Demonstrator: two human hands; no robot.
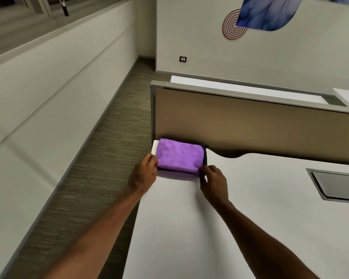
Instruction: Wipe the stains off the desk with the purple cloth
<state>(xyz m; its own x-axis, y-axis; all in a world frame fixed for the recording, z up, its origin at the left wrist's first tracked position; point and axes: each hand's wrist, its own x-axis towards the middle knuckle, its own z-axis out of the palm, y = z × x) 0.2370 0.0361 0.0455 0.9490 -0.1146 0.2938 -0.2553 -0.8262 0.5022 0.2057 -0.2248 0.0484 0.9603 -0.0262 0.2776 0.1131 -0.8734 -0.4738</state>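
Note:
A folded purple cloth (pixel 178 156) with a dark edge lies on the white desk (pixel 250 208), in the far left corner against the brown divider panel. My left hand (pixel 143 175) pinches the cloth's near left corner. My right hand (pixel 214 183) pinches its near right corner at the dark edge. Both arms reach forward over the desk. No stains show on the desk surface in this view.
The brown divider panel (pixel 250 125) bounds the desk's far side. A grey cable hatch (pixel 338 185) is set into the desk at the right. The desk's left edge drops to a carpeted aisle (pixel 85 168) beside a white wall.

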